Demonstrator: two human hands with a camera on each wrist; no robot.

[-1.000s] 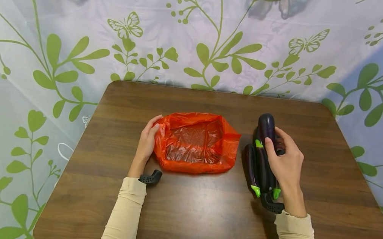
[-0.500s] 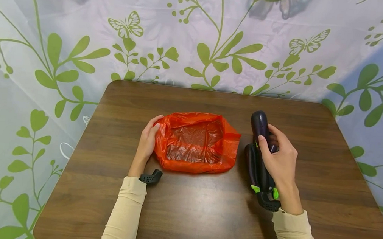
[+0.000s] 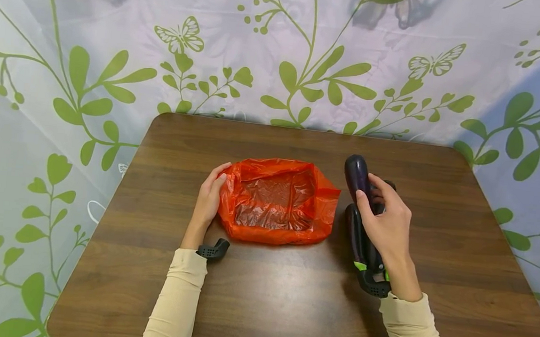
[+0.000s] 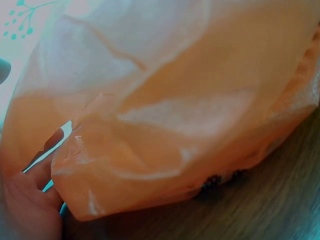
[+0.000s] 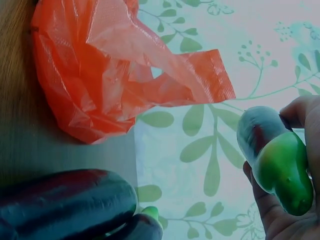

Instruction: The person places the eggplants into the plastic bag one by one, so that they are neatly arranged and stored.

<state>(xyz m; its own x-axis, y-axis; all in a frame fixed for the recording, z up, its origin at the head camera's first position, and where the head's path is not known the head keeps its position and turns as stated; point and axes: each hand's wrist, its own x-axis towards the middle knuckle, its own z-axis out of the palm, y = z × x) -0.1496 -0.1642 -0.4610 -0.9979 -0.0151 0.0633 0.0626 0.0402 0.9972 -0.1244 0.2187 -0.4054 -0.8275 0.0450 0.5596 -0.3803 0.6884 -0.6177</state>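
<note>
An open red plastic bag (image 3: pixel 276 236) lies on the table, its mouth facing up. The left hand (image 3: pixel 208 198) is at its left side, fingers behind the plastic and thumb at the rim; the left wrist view shows the fingers (image 4: pixel 42 170) partly behind the bag (image 4: pixel 150 165). The right hand (image 3: pixel 388 221) grips one dark eggplant (image 3: pixel 357 176), raised over several others (image 3: pixel 354 235). In the right wrist view its green cap (image 5: pixel 285 172) points to the camera, between thumb and fingers. Other eggplants (image 5: pixel 65 202) lie below, the red bag (image 5: pixel 95 75) beyond.
The brown wooden table (image 3: pixel 267 307) has a leaf-patterned cloth (image 3: pixel 271 45) behind it and at its sides. Each wrist wears a black device, the left one (image 3: pixel 214 250) near the bag's lower left corner.
The right hand has moved left with the eggplant, whose upper end now leans toward the bag. The left hand and the bag have hardly moved.
</note>
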